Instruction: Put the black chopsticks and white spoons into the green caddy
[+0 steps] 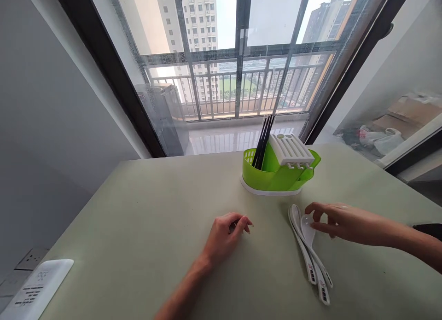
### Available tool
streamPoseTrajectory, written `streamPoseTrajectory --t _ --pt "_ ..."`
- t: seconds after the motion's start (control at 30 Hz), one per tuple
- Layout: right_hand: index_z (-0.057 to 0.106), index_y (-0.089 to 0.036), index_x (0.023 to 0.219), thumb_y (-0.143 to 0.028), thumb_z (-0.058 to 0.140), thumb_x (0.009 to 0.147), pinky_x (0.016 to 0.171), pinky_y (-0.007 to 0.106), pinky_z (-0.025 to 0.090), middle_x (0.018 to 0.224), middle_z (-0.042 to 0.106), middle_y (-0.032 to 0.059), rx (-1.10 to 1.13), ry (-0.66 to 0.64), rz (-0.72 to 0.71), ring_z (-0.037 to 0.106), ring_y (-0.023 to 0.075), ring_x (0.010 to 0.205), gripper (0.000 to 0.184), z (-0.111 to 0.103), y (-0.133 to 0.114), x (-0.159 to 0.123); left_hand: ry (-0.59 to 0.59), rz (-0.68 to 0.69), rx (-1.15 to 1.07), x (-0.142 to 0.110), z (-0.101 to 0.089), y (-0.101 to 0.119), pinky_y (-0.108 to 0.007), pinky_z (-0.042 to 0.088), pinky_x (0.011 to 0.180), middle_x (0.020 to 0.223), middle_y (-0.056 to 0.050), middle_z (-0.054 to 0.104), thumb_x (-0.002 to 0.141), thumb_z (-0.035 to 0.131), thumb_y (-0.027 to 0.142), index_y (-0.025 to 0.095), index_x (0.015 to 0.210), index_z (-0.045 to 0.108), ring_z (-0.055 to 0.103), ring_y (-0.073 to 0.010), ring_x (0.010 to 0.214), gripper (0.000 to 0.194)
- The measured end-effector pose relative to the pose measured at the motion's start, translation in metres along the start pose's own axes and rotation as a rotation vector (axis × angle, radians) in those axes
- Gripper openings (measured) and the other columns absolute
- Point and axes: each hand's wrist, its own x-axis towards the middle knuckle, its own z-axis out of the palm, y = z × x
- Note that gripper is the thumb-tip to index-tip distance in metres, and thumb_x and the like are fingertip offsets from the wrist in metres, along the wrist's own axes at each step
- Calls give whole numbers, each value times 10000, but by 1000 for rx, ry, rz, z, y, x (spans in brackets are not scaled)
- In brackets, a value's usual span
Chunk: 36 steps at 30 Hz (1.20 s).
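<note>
Several white spoons (306,251) lie in a crossed bundle on the table, bowls pointing away from me and printed handle ends towards me. From the right, my right hand (333,222) reaches in, its thumb and forefinger curled at the bowl of the rightmost spoon (308,228). The fingertips appear to grip that bowl's edge. To the left of the spoons, my left hand (228,232) rests on the table with loosely curled fingers and nothing visible in them. Beyond both hands stands a green utensil holder (272,179) with a white slotted top and black chopsticks (263,142) upright in its left side.
The pale table (138,228) reaches back to a glass door. A white panel-shaped object (41,288) with printed marks is at the lower left, near a wall socket (31,258). A dark object (428,229) lies at the right edge, behind my right forearm.
</note>
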Motion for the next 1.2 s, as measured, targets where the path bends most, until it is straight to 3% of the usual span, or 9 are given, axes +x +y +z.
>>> streamPoseTrajectory --t 0.23,0.4,0.63,1.2 --pt "627 -216 921 -704 394 948 557 266 485 724 725 52 166 -166 -52 668 188 649 542 7 6 11 -6 -12 19 -1 0 -1 -226 384 581 809 -22 744 1017 467 485 187 888 776 493 -113 617 448" --pt "515 -226 751 -648 385 987 620 290 501 688 694 27 178 -149 -105 643 172 615 500 7 6 8 -8 0 31 0 -1 2 -232 397 592 811 -26 746 1015 459 491 188 885 777 521 -121 628 458" --pt "486 -237 728 -580 405 1004 620 292 495 676 698 14 101 -127 -113 633 170 588 448 5 -11 2 -3 22 74 0 0 1 -234 409 607 808 -21 751 1021 464 475 195 882 783 548 -125 635 446" --pt "547 -233 763 -602 388 985 631 296 491 696 714 29 77 -128 -107 639 189 639 459 6 -29 13 -19 54 96 0 1 0 -241 446 658 822 -24 759 1033 449 449 200 895 779 612 -144 714 436"
